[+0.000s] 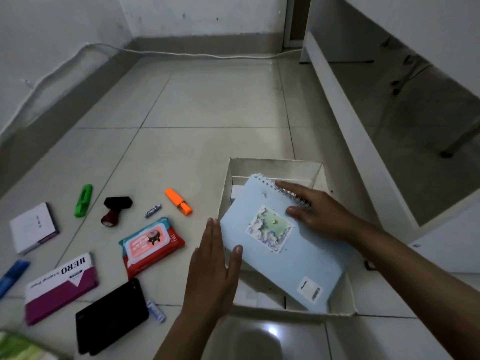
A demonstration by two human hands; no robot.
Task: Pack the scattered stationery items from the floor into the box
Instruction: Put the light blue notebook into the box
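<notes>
A light blue spiral notebook (283, 253) lies tilted across the open white box (275, 163), its lower corner inside the box. My right hand (317, 211) rests flat on the notebook's top near the spiral binding, fingers straight. My left hand (213, 266) is flat against the notebook's left edge, its thumb touching the cover. On the floor to the left lie an orange highlighter (179, 201), a green highlighter (83, 200), a black stamp (114, 209), a small battery (152, 211), a wet-wipes pack (152, 245), a magenta HERO box (61, 289), a black wallet (111, 317) and a white notepad (32, 227).
A blue marker (11, 278) lies at the left edge, and a second small battery (155, 311) lies by the wallet. A green packet (18, 349) shows at the bottom left corner. White furniture panels (345, 120) stand to the right of the box. A cable (181, 54) runs along the wall.
</notes>
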